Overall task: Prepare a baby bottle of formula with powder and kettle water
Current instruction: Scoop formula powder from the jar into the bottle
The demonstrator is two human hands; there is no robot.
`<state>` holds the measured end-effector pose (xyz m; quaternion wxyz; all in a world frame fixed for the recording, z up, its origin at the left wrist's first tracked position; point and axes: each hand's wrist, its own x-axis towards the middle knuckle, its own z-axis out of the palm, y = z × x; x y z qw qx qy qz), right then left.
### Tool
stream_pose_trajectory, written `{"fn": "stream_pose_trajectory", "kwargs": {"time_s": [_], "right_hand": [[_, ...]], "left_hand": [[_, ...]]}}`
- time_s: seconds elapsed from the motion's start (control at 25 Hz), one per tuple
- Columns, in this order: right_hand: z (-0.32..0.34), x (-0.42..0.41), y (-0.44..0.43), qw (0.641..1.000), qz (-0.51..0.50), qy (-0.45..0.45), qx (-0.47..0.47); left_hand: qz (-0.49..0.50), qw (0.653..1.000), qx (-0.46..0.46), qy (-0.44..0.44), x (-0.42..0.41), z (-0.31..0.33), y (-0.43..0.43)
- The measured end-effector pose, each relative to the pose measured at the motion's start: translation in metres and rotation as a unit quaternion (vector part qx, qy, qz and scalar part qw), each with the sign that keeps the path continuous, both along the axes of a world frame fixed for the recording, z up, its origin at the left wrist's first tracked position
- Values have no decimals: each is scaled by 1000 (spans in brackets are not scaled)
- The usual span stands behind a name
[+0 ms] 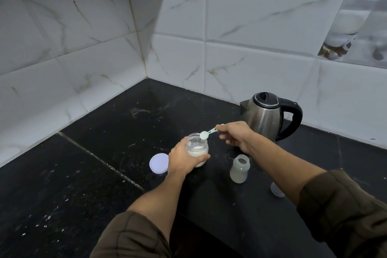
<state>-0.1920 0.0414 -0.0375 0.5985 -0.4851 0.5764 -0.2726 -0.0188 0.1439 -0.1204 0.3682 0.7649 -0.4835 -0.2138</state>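
Observation:
A clear jar of white formula powder (197, 146) stands open on the black counter (88, 174), and my left hand (184, 159) grips it round its side. My right hand (234, 136) pinches the handle of a small pale green scoop (206, 133). The scoop's bowl holds white powder and hovers just above the jar's right rim. An uncapped baby bottle (240, 168) stands upright to the right of the jar, below my right wrist. A steel kettle (266, 114) with a black handle and shut lid stands behind my right hand, near the wall.
The jar's white lid (159, 163) lies flat on the counter left of the jar. A clear cap (276, 189) sits right of the bottle, partly hidden by my right forearm. Tiled walls meet in a corner behind. The counter's front edge drops away at the bottom middle.

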Motion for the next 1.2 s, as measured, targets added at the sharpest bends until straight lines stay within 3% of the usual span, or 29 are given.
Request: {"fn": "stream_pose_trajectory", "kwargs": {"time_s": [0.36,0.44,0.6,0.8,1.04,1.2], "right_hand": [[7,-15,-6,999,-28,-30,-3],[10,-20,-7,999,-40,-35,-7],[16,-32,-4,996,-64,-55,-12],[20,-47,6,991,-107,-78,-34],[18,-86,11,985,-150,-73,-50],[10,-106,16,981,-168,-76,-55]], "left_hand": [[-5,996,46,82,-3,1,17],[-2,996,7,84,-7,4,25],[-3,996,-94,-10,-24,29,29],[-86,981,-147,-91,-58,54,21],[-130,981,-122,-76,-90,36,19],[-129,990,-46,-16,-106,16,17]]}}
